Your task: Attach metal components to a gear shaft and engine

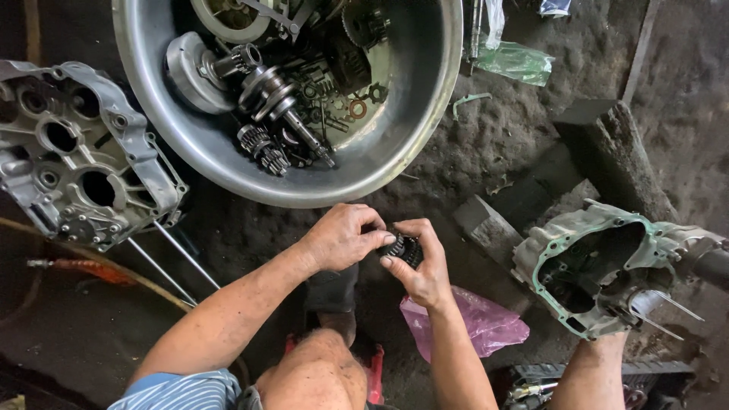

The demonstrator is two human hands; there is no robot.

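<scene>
Both of my hands meet just below the big metal basin, gripping one small dark gear cluster (402,247) between them. My left hand (343,237) curls over it from the left, fingers on top. From the right, my right hand (422,262) cups it with thumb and fingers around the toothed rim. Most of the gear is hidden by my fingers.
A large steel basin (190,144) holds a crankshaft (269,95), several gears and oily parts. A grey engine case half (72,152) lies at left, another case (600,266) with a green gasket at right on wood blocks (607,152). A pink plastic bag (486,323) lies below my right hand.
</scene>
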